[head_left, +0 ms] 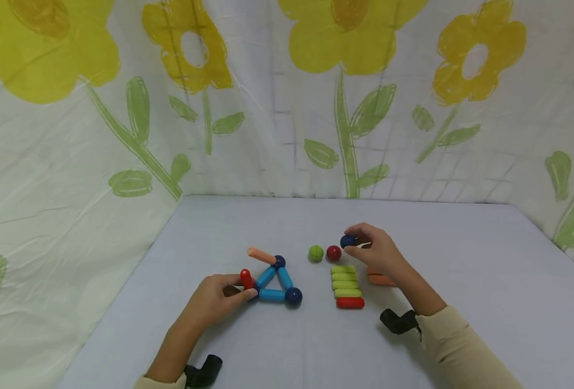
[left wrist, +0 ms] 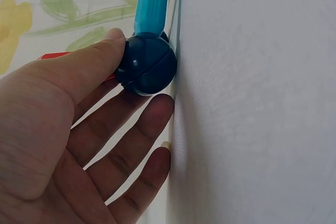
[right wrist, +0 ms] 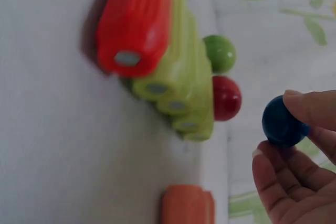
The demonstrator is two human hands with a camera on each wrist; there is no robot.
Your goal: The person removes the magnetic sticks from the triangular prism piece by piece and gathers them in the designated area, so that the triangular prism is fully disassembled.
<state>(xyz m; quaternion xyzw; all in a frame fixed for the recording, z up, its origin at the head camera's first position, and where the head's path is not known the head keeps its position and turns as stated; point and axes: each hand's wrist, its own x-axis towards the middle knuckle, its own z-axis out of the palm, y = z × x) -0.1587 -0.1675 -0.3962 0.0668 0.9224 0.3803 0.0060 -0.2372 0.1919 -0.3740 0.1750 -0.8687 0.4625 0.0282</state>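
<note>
Three light-blue magnetic rods (head_left: 271,295) and dark blue balls (head_left: 293,296) form a triangle on the table. At its left corner, my left hand (head_left: 216,300) pinches the corner ball (left wrist: 147,66) between thumb and fingers. A red rod (head_left: 246,279) sticks up from that corner, partly hidden by the thumb in the left wrist view. From the far corner ball (head_left: 279,262) an orange rod (head_left: 261,255) points out to the left. My right hand (head_left: 378,251) pinches a loose dark blue ball (right wrist: 283,121) in its fingertips, beside a red ball (head_left: 333,253).
A green ball (head_left: 315,253) sits left of the red one. Below them, several yellow-green rods (head_left: 344,277) lie in a row with a red rod (head_left: 349,303) nearest me. Orange rods (head_left: 380,280) lie under the right hand. A flowered cloth (head_left: 248,173) hangs behind the white table (head_left: 306,351).
</note>
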